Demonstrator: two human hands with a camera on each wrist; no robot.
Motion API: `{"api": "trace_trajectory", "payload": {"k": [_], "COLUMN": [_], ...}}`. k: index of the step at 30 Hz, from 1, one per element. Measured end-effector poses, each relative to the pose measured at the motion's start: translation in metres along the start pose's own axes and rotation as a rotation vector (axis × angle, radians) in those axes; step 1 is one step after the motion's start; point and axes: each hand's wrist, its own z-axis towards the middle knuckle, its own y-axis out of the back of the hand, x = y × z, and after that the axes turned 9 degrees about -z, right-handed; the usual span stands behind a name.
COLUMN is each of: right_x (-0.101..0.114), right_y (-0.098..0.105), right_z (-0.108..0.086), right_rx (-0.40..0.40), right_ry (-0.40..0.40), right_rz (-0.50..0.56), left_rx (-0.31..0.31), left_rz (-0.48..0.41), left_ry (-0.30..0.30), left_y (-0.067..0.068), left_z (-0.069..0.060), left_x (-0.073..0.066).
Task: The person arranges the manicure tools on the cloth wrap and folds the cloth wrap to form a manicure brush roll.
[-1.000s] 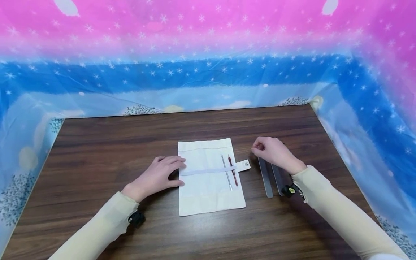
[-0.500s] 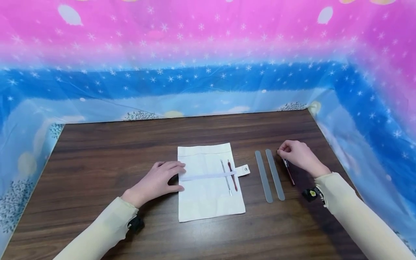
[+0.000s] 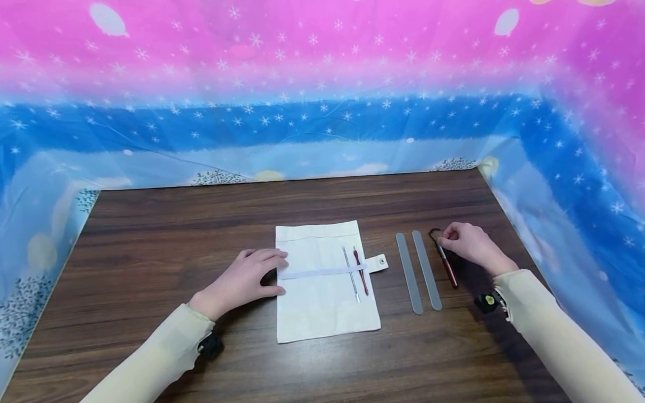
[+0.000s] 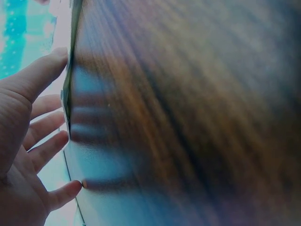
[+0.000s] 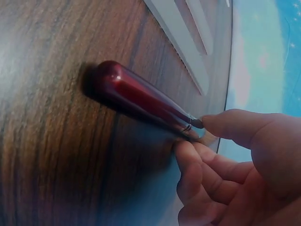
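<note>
The right hand [image 3: 471, 245] has moved past two grey strips [image 3: 409, 273] and pinches a red-handled tool [image 3: 448, 266] on the bench [image 3: 176, 224], seemingly securing it; the left hand [image 3: 241, 278], loosely spread, touches a white pouch [image 3: 317, 305].

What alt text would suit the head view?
A person's right hand pinches a red-handled tool beside two grey strips on a wooden table; the left hand touches the edge of a white cloth whose strap holds two thin tools.
</note>
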Motion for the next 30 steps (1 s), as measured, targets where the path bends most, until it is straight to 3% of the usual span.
{"api": "trace_trajectory", "payload": {"k": [12, 19, 30], "right_x": [0.006, 0.014, 0.032], "right_y": [-0.003, -0.003, 0.004], "right_z": [0.005, 0.008, 0.012], "right_rx": [-0.012, -0.049, -0.043], "right_ry": [-0.006, -0.012, -0.015], "right_rz": [-0.011, 0.002, 0.047], "left_rx": [0.001, 0.003, 0.012], "left_rz": [0.009, 0.011, 0.021], "left_ry": [0.004, -0.001, 0.010], "left_y": [0.000, 0.001, 0.002], "left_z": [0.003, 0.003, 0.002], "left_x": [0.001, 0.001, 0.000]}}
